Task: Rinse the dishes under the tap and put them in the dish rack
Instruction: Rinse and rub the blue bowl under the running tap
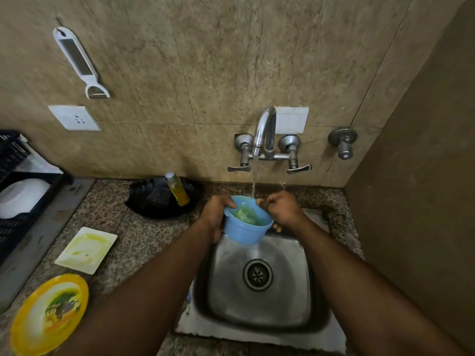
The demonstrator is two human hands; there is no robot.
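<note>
Under the running tap [264,132], both hands, left hand [214,214] and right hand [281,208], grip the blue bowl [245,227] over the sink [303,299] so water reaches its greenish residue.

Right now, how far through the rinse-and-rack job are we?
Done: one white bowl sits in the black dish rack. In hand: both hands, left and right, hold the blue plastic bowl under the running tap. Left: the soiled white square plate and yellow round plate on the counter.
</note>
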